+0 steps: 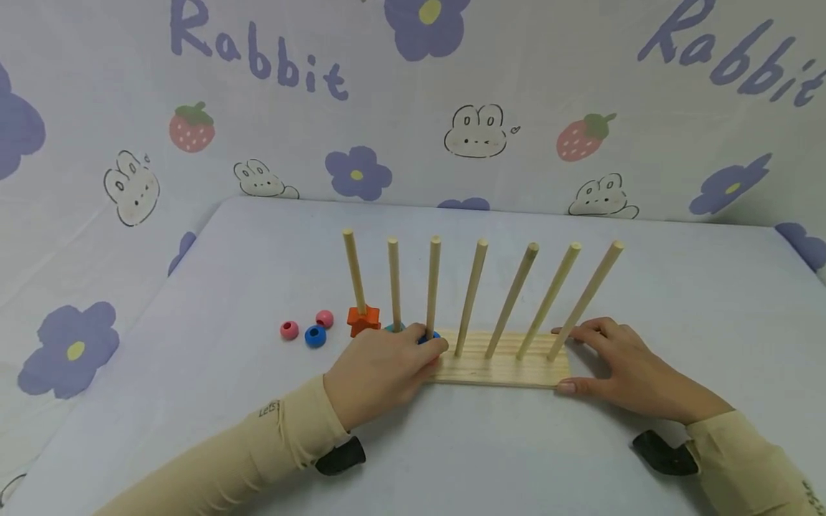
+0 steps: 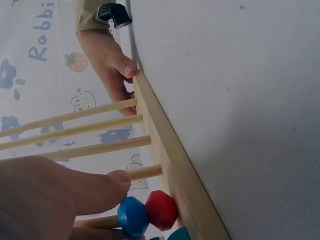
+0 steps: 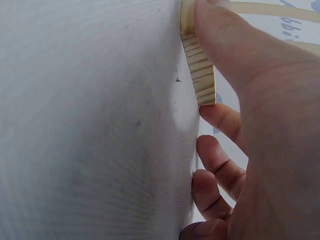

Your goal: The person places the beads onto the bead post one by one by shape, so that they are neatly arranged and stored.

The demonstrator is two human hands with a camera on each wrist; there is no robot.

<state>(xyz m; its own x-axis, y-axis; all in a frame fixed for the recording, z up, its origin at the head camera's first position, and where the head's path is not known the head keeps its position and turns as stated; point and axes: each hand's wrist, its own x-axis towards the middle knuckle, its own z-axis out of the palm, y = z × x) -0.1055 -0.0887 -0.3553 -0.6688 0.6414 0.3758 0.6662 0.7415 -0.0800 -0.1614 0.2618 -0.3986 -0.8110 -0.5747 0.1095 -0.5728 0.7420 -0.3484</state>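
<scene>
A wooden peg board with several upright pegs lies across the table. At its third peg from the left, my left hand has thumb and fingers on either side of a blue bead, pinching it. Against the base, below that bead on the same peg, sits a red bead. My right hand grips the board's right end, thumb on the near edge and index finger at the far corner. An orange star-shaped piece is on the first peg; a teal piece, partly hidden by my left hand, is on the second.
Left of the board lie two loose pink beads, one a pink bead at the outer side, and a loose blue bead. The pegs lean outward in the head view. Behind the white table hangs a printed cloth.
</scene>
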